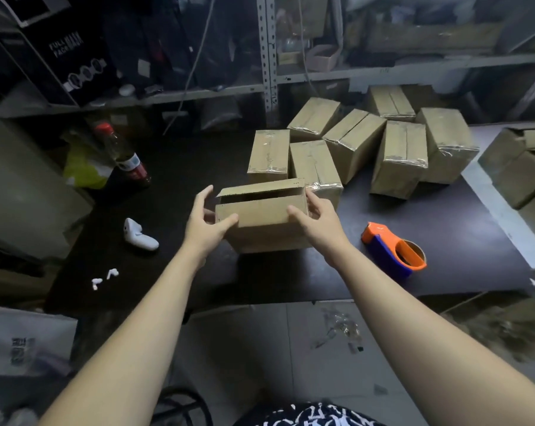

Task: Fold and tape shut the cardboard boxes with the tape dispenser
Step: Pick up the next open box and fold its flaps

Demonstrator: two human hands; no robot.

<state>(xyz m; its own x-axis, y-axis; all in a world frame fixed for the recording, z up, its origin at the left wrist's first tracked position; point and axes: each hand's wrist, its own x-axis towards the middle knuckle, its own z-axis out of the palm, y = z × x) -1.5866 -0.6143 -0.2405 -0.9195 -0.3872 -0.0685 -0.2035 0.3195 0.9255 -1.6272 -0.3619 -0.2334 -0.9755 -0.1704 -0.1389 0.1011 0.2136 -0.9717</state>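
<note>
**Box held for flap folding**

Our left hand (204, 224) and right hand (317, 219) clasp the ends of the open box (266, 229) at the table (174, 186) front, fingers curled round it, thumbs on the near face, probably steadying it for folding. The tape dispenser (394, 250) lies to the right, within reach. Taped boxes (352, 142) are piled behind.

The box (261, 224) by the left hand (203, 229) is plain brown. Left of that hand, the case (140, 235) is white and the bottle (128, 155) has a red cap (104, 128). Right of the right hand (318, 222), the dispenser (386, 253) is orange and blue. The table (180, 167) is black.
</note>
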